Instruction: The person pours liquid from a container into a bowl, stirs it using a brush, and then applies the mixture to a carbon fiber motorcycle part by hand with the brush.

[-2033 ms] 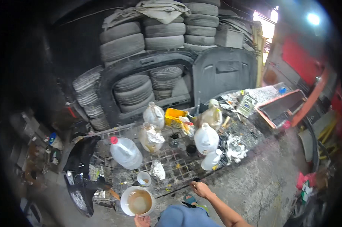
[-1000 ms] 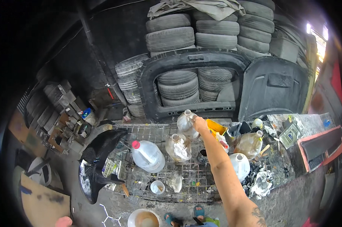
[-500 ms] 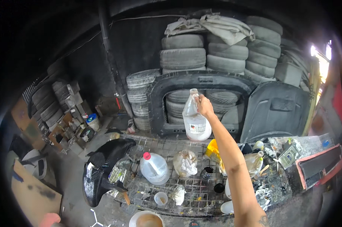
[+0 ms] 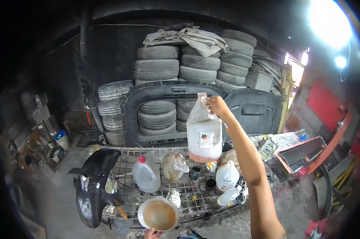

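My right hand (image 4: 216,105) grips the handle of a large translucent jug (image 4: 202,147) with a white label and a little pinkish liquid at its bottom, held upright above the bench. My left hand (image 4: 150,232) holds the rim of a white plastic bowl (image 4: 157,215) with amber-brown liquid inside, low at the near side. Below the raised jug are a red-capped clear jug (image 4: 145,176), a stained jug with white paper (image 4: 174,169), a white jug (image 4: 227,179), a lying white bottle (image 4: 228,197) and dark cups (image 4: 210,184) on a grimy metal grid bench (image 4: 129,191).
A glossy carbon-fibre part (image 4: 90,199) lies at the bench's left end. Behind stand dark hood panels (image 4: 255,119) and stacked tyres (image 4: 156,68). At the right are a red-edged tray (image 4: 297,155) and leaning panels (image 4: 321,93); clutter and a blue-lidded bucket (image 4: 61,140) sit at the left.
My right hand has reached to the back of the bench, taken hold of a jug and lifted it, bringing it nearer. The bowl in my left hand has risen into fuller view.
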Action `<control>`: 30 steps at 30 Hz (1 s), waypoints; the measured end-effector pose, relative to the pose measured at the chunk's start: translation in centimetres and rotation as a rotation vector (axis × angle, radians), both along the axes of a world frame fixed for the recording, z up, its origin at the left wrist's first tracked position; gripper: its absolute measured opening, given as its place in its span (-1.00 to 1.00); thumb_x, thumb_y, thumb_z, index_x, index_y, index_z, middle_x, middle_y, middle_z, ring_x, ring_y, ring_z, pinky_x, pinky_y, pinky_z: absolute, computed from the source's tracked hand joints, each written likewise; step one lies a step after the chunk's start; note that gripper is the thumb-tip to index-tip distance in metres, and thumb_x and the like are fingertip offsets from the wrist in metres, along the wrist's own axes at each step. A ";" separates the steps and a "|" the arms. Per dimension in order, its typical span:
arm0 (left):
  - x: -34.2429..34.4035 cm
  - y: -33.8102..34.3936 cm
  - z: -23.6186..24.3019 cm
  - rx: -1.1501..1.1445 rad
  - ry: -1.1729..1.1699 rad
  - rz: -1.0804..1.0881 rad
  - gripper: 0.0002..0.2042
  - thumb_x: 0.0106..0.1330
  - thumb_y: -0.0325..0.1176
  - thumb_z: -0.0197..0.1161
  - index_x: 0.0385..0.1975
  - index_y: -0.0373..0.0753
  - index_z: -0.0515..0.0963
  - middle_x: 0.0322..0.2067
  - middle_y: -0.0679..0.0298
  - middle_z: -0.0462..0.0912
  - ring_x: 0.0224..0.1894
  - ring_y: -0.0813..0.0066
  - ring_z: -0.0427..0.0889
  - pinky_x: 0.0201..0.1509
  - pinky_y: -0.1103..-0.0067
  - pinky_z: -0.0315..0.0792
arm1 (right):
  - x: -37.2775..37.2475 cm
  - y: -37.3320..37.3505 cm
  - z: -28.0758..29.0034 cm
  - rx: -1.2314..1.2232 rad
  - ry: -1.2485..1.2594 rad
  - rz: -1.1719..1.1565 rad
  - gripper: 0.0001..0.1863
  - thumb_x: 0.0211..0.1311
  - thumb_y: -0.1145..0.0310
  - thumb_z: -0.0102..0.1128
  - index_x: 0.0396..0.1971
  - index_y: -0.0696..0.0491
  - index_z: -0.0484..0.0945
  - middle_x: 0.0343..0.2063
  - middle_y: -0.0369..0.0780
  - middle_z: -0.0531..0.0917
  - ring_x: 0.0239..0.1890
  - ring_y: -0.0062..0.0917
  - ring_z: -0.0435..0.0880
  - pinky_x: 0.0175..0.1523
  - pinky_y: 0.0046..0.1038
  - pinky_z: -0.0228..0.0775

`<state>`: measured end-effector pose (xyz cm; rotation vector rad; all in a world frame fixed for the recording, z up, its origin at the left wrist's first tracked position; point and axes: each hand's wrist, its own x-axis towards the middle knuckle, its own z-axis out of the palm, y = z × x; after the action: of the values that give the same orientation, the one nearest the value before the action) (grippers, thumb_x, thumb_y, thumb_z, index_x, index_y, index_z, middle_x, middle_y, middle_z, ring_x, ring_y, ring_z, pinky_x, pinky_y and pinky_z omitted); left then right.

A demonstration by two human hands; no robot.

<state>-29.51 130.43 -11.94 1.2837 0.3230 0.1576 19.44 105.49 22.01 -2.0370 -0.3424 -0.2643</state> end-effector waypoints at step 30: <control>3.2 3.1 -1.8 -0.506 0.205 -0.142 -0.74 0.27 -0.19 0.25 -0.11 -0.08 0.45 -0.16 0.45 0.53 -0.04 0.59 0.44 0.07 0.46 0.27 | -23.4 0.9 -9.1 -0.476 0.274 -0.026 -0.75 0.37 0.35 -0.08 -0.25 0.25 0.47 -0.62 -0.18 0.58 -0.64 -0.48 0.60 -0.43 -0.41 0.37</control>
<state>-26.34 133.53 -13.74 0.8157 0.4144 -0.1710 -3.95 106.35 12.93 -2.5089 -0.2202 0.0945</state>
